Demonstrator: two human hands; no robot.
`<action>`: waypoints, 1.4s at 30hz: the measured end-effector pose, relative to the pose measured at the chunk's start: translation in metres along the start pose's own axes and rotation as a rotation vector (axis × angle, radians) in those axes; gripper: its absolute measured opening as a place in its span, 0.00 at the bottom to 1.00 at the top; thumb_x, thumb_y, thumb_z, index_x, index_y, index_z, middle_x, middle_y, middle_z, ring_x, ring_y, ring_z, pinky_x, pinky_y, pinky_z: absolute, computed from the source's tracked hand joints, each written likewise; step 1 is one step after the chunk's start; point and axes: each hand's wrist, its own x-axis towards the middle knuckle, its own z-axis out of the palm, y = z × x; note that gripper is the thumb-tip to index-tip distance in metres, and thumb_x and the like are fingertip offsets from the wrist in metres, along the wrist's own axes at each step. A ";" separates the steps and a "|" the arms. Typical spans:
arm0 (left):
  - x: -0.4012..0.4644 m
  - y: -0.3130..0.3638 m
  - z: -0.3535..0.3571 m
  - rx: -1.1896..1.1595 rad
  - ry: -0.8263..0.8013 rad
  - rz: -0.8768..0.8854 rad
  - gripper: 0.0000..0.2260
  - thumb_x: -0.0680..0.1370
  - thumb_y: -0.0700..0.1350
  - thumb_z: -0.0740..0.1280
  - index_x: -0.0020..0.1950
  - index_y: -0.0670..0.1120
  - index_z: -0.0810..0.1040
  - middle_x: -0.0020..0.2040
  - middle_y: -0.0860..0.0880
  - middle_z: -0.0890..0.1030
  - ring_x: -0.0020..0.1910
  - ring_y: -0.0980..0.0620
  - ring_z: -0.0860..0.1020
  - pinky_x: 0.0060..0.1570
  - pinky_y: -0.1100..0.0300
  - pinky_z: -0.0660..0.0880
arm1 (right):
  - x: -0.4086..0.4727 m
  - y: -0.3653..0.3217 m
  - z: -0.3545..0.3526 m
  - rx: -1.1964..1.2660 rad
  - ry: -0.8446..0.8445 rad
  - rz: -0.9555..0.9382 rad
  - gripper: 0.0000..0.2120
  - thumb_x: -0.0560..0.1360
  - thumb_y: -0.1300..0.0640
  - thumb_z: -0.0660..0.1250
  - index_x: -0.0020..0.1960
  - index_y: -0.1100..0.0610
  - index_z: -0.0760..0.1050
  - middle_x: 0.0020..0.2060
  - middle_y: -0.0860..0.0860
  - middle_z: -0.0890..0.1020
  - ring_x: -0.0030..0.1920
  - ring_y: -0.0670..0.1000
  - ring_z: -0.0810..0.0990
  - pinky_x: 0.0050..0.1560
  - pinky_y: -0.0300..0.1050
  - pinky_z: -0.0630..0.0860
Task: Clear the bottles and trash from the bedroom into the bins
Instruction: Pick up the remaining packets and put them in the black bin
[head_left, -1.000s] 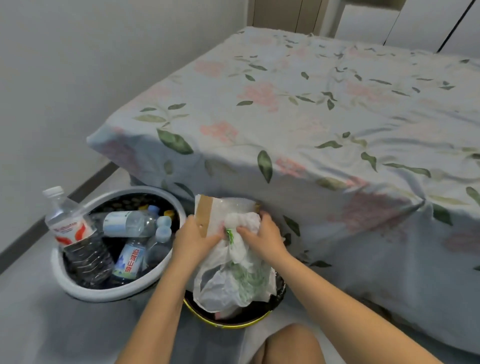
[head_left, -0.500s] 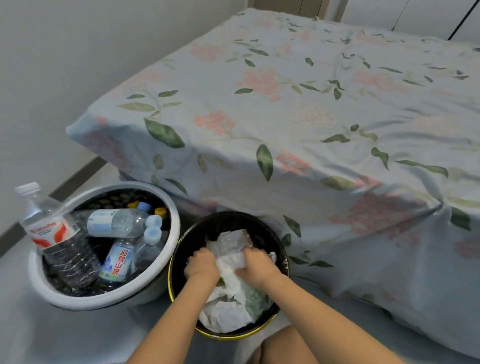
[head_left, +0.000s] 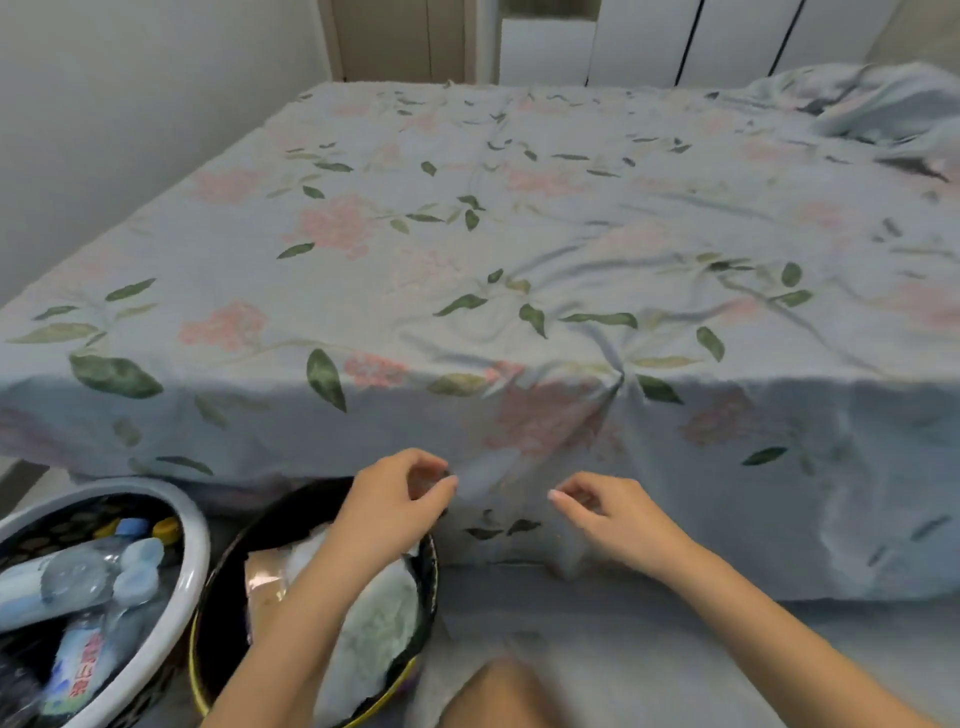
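Note:
A black bin with a yellow rim (head_left: 221, 582) stands on the floor at the bed's foot, stuffed with white plastic bags and paper trash (head_left: 374, 618). To its left a white-rimmed bin (head_left: 195, 561) holds several plastic water bottles (head_left: 78, 582). My left hand (head_left: 395, 499) hovers above the black bin, fingers loosely curled, nothing in it. My right hand (head_left: 608, 514) is raised to the right of the bin in front of the hanging sheet, fingers apart and empty.
The bed (head_left: 519, 260) with a pale blue floral sheet fills most of the view; a rumpled blanket (head_left: 872, 109) lies at its far right. A wall runs along the left, white closet doors (head_left: 675, 41) at the back. My knee (head_left: 498, 696) is at the bottom.
Both hands have let go of the white bag trash, now left in the black bin, and have risen; the right hand moved right. The view tilted up toward the bed.

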 end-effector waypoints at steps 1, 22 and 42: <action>0.006 0.026 0.022 -0.012 -0.059 0.057 0.10 0.76 0.51 0.68 0.54 0.49 0.80 0.50 0.54 0.83 0.48 0.57 0.81 0.52 0.61 0.76 | -0.012 0.021 -0.019 -0.002 0.044 0.043 0.11 0.77 0.43 0.62 0.46 0.48 0.78 0.43 0.45 0.83 0.45 0.43 0.80 0.45 0.36 0.73; -0.076 0.677 0.453 -0.022 -0.841 0.922 0.23 0.73 0.55 0.71 0.66 0.50 0.73 0.58 0.52 0.79 0.52 0.54 0.79 0.53 0.60 0.76 | -0.439 0.336 -0.457 0.155 1.152 0.807 0.09 0.73 0.48 0.70 0.52 0.48 0.79 0.43 0.42 0.83 0.47 0.39 0.80 0.48 0.31 0.73; -0.182 0.778 0.670 0.271 -1.005 0.687 0.26 0.66 0.59 0.75 0.52 0.41 0.78 0.50 0.44 0.82 0.47 0.46 0.81 0.45 0.56 0.79 | -0.530 0.521 -0.497 0.578 1.028 1.243 0.16 0.70 0.43 0.72 0.51 0.52 0.78 0.51 0.53 0.82 0.48 0.53 0.79 0.49 0.44 0.76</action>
